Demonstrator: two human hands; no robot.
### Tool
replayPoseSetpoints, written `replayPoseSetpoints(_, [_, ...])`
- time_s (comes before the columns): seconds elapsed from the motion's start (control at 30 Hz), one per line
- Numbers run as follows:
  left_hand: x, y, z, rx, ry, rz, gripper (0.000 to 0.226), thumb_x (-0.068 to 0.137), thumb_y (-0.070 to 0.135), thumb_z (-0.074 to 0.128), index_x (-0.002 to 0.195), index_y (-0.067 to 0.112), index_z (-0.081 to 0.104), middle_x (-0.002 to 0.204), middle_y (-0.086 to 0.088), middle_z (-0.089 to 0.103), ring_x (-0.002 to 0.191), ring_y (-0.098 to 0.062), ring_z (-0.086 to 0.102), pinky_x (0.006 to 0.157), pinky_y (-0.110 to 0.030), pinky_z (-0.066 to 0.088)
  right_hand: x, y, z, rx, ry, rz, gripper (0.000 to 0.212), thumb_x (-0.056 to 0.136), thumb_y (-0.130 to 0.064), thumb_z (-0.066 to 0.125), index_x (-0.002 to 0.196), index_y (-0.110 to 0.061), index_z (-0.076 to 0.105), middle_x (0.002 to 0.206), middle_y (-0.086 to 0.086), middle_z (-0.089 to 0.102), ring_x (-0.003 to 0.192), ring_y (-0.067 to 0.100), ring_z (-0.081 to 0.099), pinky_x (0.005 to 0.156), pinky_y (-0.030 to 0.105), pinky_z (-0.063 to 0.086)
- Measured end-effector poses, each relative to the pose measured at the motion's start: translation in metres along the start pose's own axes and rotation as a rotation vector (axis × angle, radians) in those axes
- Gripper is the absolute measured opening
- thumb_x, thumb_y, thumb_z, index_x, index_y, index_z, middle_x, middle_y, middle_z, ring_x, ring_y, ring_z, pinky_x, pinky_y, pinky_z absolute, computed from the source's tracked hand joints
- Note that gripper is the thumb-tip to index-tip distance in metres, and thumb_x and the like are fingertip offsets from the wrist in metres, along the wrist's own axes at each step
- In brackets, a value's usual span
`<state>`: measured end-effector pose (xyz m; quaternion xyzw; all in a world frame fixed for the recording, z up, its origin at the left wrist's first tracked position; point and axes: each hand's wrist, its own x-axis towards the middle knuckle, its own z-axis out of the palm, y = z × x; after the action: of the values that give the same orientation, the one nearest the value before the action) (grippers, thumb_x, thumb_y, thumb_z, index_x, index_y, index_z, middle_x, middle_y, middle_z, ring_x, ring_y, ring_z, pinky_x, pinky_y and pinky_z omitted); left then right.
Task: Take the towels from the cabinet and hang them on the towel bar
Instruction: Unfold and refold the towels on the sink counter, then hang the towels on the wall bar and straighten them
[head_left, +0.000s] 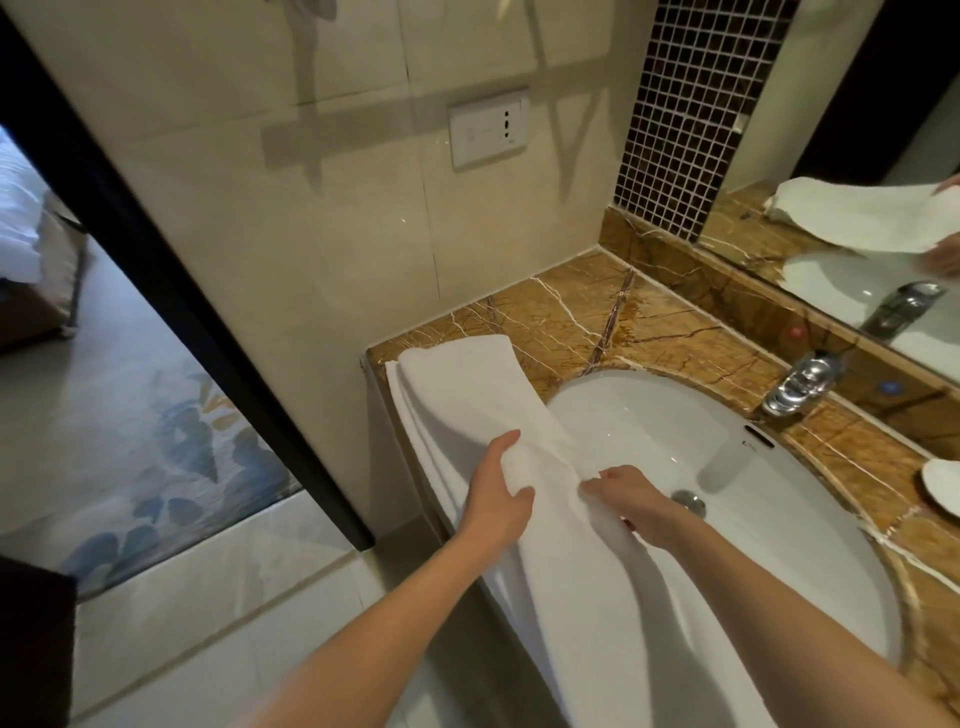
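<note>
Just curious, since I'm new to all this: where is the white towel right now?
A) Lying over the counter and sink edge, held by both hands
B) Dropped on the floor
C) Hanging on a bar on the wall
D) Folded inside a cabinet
A: the towel lies across the corner of the counter and the rim of the sink, while the left hand grips it and the right hand pinches it.

left hand (496, 501): bare
left forearm (395, 613): bare and slim as far as it shows
right hand (631, 501): bare
right forearm (779, 613): bare, slim
</note>
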<state>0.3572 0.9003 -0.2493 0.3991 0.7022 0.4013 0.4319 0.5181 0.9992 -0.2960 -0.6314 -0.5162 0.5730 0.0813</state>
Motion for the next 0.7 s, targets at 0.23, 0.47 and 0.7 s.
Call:
replayPoseSetpoints(0.23, [0.006,0.041,-0.018,-0.059,-0.030,0.097,0.066,0.084,-0.004,0.058,0.133,0.036,0.040,0.144,0.006,0.036,0.133,-0.015,0.036,0.109,-0.037,0.039,-0.013,-0.022,-0.005,0.171,-0.115,0.002,0.032,0.089,-0.031,0.056,0.105,-0.005,0.066,0.089,0.012,0.065,0.078,0.027,0.062,0.068,0.033,0.050])
replayPoseSetpoints(0.47, [0.007,0.099,-0.043,-0.153,-0.115,0.240,0.077,0.075,-0.017,0.054,0.135,0.029,0.040,0.140,0.003,0.045,0.125,-0.010,0.046,0.087,-0.022,0.052,-0.039,-0.071,-0.006,0.700,-0.443,-0.075,0.052,0.091,-0.047,0.052,0.127,-0.010,0.061,0.126,0.020,0.060,0.117,0.038,0.056,0.104,0.047,0.041])
replayPoseSetpoints(0.7, [0.004,0.155,-0.085,-0.267,-0.114,0.256,0.083,0.079,-0.019,0.052,0.147,0.021,0.026,0.111,0.010,0.057,0.094,0.001,0.063,0.078,-0.021,0.053,-0.057,-0.128,-0.044,0.908,-0.470,-0.284,0.038,0.089,-0.017,0.057,0.124,-0.003,0.060,0.121,0.018,0.063,0.111,0.032,0.060,0.105,0.044,0.040])
